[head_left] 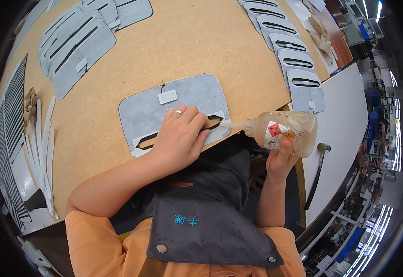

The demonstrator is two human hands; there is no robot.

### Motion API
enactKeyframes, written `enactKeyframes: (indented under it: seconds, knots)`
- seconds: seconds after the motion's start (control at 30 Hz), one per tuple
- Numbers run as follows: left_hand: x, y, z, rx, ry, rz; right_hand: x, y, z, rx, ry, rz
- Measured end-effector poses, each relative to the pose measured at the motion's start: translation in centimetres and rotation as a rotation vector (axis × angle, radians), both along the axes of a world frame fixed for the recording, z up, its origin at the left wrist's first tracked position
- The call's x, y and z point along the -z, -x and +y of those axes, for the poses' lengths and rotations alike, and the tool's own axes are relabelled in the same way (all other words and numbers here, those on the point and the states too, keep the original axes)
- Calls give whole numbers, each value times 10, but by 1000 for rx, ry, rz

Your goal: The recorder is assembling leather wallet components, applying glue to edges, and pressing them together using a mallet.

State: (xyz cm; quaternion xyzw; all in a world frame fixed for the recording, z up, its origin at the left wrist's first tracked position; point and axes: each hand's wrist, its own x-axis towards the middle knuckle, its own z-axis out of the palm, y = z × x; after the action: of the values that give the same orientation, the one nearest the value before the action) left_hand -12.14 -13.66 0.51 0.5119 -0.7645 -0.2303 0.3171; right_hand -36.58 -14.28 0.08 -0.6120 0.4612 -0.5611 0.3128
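A grey fabric panel (139,111) with rounded corners lies flat at the table's near edge. A long slot with black edging (147,141) runs along its near side, framed by a white strip, and a small white tag (168,97) sits above it. Over the slot's middle lies my left hand (182,131), fingers bent and together, gripping the panel at the black edging; the fingertips are partly hidden. My right hand (282,157) grips a cloudy squeeze bottle (308,134) tilted sideways. Its pale nozzle (233,125) reaches the slot's right end.
Similar grey panels lie stacked at the far left (97,46) and in an overlapping row at the far right (303,85). White strips (49,157) and a striped sheet (14,111) are on the left. A black-handled brush (319,171) rests on the white surface at right.
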Motion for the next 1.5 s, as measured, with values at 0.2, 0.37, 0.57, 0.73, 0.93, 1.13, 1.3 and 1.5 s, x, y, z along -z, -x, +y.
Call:
enactKeyframes:
  seconds: [0.2, 0.37, 0.57, 0.73, 0.93, 1.13, 1.3, 1.5]
  knots:
    - [0, 0, 0, -1, 0, -4, 8, 3, 0, -23, 98, 78]
    - [0, 1, -1, -3, 5, -2, 5, -2, 0, -67, 102, 38]
    - [-1, 0, -1, -4, 2, -1, -1, -1, -5, -58, -35, -232]
    - [0, 0, -1, -2, -2, -13, -14, -7, -28, -56, -175, -472]
    - [1, 1, -1, -2, 12, -8, -5, -6, -28, -28, 2, 8]
    - [1, 0, 0, -6, 17, -10, -20, -10, -27, -149, 2, 88]
    - [0, 0, 0, -5, 14, -12, -16, -10, -27, -125, 92, 212]
    - [0, 2, 0, -6, 18, -19, -18, -8, -26, -149, -13, 62]
